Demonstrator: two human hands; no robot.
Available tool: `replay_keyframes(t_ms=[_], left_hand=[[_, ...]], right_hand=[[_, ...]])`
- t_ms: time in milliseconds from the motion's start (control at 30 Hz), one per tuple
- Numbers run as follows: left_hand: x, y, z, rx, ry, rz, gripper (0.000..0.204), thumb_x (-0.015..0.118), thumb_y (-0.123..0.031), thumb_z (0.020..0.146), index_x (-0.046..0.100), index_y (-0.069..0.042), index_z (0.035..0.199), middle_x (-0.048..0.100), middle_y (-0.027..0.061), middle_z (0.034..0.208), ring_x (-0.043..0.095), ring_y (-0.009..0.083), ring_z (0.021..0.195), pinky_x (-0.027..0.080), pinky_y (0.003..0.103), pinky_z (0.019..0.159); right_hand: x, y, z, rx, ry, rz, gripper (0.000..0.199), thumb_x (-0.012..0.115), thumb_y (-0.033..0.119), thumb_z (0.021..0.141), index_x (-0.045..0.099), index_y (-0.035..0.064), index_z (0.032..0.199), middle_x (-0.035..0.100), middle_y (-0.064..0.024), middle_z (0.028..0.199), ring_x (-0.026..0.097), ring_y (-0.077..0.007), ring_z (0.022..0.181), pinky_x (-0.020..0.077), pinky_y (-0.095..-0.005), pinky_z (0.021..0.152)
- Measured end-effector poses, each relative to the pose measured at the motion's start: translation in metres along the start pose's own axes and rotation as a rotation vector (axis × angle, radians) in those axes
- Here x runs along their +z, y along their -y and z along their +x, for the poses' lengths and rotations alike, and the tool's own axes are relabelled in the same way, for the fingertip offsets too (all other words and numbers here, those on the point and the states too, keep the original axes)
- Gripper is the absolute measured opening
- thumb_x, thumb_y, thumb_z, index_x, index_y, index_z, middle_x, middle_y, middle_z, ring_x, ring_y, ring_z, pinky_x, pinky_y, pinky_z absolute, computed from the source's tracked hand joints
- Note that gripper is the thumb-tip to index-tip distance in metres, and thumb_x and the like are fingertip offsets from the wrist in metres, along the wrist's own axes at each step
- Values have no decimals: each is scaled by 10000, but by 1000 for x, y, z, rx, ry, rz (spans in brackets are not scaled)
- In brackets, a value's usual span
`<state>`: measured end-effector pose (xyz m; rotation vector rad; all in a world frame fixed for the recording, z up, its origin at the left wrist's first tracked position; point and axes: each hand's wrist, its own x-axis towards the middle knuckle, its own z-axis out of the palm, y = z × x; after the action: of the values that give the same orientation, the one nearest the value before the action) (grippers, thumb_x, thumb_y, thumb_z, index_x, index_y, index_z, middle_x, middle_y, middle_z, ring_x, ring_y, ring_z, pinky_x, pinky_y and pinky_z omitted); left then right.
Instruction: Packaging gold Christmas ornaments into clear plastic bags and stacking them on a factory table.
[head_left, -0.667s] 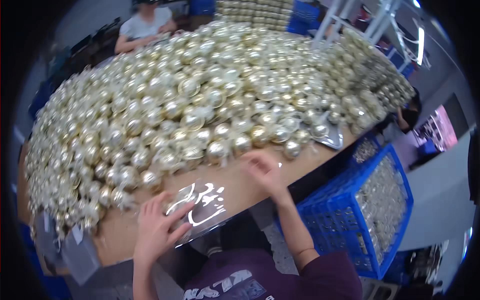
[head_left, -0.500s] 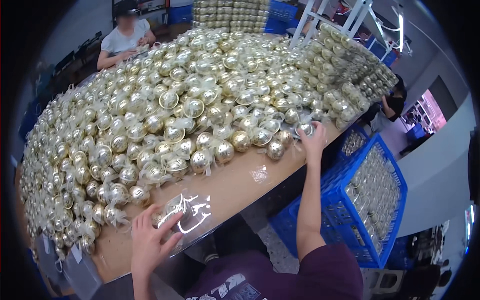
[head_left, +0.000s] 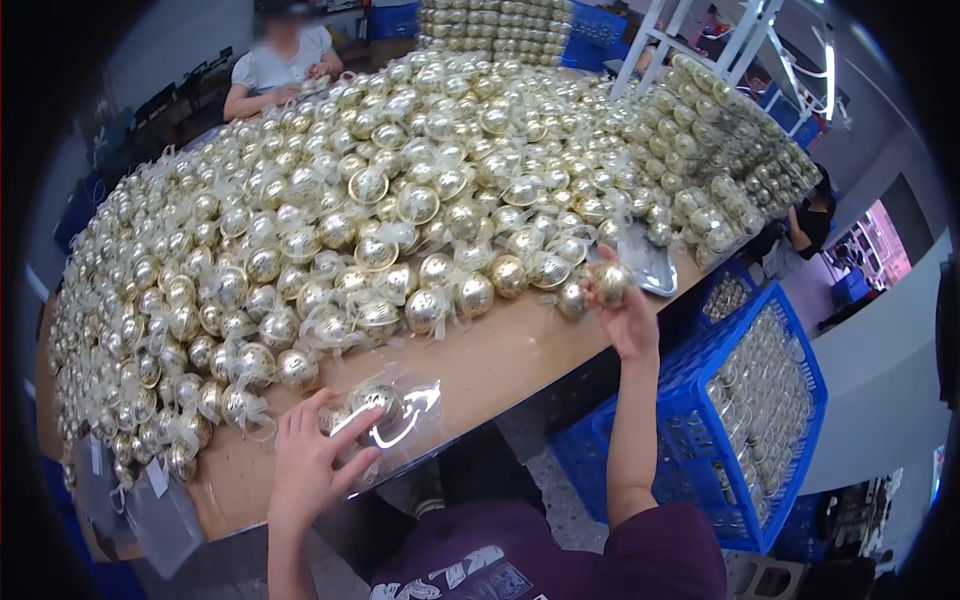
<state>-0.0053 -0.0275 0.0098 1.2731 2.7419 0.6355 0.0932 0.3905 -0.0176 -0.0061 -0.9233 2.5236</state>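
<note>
Gold, shiny ball ornaments with patterned surfaces and pale sheer ribbons lie in a huge pile on the brown table. My right hand is raised at the pile's right front edge, fingers curled round one gold ball ornament. Near the table's front edge, my left hand has its fingers spread. Its fingertips touch a clear plastic package. Inside that package are ball ornaments, partly hidden by glare and my fingers.
Right of me stands a blue crate filled with packed ornaments. Stacked clear packs rise at the table's right end, near a grey tray. Grey plastic sheets hang at the left corner. Across the table sits a co-worker.
My right hand has drawn back from the pile and turned, now showing a gold ball in its fingers. The grey tray has come into sight. My left hand stays by the package.
</note>
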Motion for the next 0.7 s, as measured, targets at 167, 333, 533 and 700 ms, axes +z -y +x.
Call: replay_keyframes(t_ms=[167,333,533,700], left_hand=[[6,7,1,34,-16,39,394,621,-396,830,628,-321,1217,465,156,1282,429,357,1179,328,440,1009],[11,14,2,85,-57,81,405,609,-403,843,602,-357,1245,489,141,1251,445,333,1181,333,440,1009],[15,20,-4,138,-115,94,399,593,-443,855,587,-373,1248,519,119,1233,475,299,1164,358,438,981],[15,19,-6,141,-108,66,403,603,-451,846,595,-383,1243,515,121,1261,475,298,1164,332,421,1008]], right_hand=[[25,-61,-21,176,211,-682,785,819,47,648,401,15,1312,565,-81,1137,571,-186,1052,479,-301,874],[38,-106,-27,422,413,-752,678,797,-51,647,474,20,1239,563,-44,1166,545,-149,1067,445,-295,932],[55,-148,-36,690,619,-553,576,717,-107,733,506,-4,1259,545,-86,1231,528,-176,1153,461,-315,955],[47,-144,-27,491,1001,-945,463,613,-43,858,465,-15,1296,566,-103,1180,545,-200,1107,457,-354,959]])
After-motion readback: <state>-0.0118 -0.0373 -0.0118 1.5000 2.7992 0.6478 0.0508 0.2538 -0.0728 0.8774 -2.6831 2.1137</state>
